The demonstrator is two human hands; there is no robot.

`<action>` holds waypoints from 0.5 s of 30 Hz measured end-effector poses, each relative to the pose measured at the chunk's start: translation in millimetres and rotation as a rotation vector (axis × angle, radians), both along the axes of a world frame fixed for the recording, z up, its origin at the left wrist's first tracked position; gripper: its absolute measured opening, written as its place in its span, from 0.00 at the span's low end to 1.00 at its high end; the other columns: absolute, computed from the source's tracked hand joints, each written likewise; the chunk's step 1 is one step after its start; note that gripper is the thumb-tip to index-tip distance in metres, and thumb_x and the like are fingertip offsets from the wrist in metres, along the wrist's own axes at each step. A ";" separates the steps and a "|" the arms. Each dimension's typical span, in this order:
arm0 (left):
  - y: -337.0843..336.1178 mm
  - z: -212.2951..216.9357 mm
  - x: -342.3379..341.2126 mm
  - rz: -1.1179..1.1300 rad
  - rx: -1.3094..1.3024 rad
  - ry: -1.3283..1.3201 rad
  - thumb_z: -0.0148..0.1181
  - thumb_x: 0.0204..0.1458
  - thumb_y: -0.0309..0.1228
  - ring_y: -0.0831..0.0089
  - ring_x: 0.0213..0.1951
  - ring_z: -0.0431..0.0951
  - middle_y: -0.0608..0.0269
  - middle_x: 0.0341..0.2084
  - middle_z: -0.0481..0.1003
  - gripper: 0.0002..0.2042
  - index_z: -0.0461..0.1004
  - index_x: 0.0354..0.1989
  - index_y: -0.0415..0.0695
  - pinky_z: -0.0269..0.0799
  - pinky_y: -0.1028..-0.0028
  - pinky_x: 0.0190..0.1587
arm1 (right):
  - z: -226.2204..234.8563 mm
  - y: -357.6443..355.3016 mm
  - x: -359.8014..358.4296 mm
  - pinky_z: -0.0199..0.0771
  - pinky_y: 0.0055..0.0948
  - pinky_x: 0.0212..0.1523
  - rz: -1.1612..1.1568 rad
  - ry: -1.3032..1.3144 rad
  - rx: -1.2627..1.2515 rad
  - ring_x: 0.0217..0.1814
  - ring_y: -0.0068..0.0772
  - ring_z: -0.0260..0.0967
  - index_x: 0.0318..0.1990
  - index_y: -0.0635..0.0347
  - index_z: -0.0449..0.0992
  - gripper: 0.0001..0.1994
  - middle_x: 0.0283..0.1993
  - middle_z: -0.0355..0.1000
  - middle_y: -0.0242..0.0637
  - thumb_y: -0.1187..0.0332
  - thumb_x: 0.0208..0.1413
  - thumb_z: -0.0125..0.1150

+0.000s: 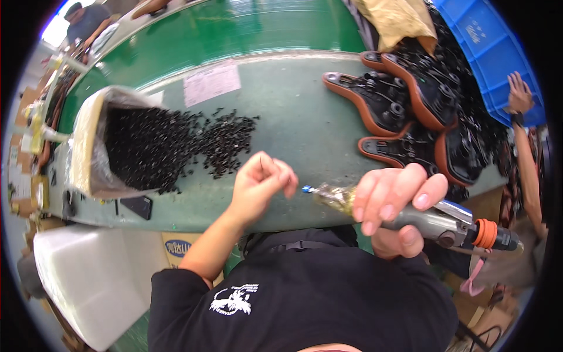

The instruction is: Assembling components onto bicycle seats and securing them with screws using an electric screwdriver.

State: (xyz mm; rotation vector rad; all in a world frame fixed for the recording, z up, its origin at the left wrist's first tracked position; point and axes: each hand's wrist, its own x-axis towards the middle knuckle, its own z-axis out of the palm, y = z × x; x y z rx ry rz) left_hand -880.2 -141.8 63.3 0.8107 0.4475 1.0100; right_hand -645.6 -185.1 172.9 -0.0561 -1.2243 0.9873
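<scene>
My right hand [396, 205] is wrapped round a grey air screwdriver [419, 222], whose blue tip [307, 189] points left toward my other hand. Tape or film covers its front end. My left hand [261, 185] hovers just left of that tip, fingers curled into a pinch; whatever they hold is too small or hidden to make out. Beyond the left hand, small black screw-like pieces [226, 144] spill over the green bench [287, 111] from a tipped, plastic-lined tub [85, 149]. Several upturned bicycle saddles [375, 102] with brown rims lie at the right.
A blue crate [489, 58] stands at the far right, with another person's hand [519, 94] on it. Behind the saddles is a brown paper sack [399, 23]. A paper sheet [212, 82] and a dark flat object [138, 206] lie on the bench. A white foam-like block [88, 276] is lower left.
</scene>
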 end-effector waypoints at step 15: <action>-16.0 3.8 95.4 -0.454 -0.173 -0.061 0.65 0.64 0.24 0.62 0.38 0.86 0.46 0.42 0.83 0.08 0.85 0.49 0.35 0.85 0.68 0.40 | -16.0 -42.4 80.6 0.83 0.39 0.37 -0.210 -0.005 -0.057 0.31 0.35 0.79 0.53 0.59 0.64 0.15 0.44 0.71 0.44 0.76 0.62 0.60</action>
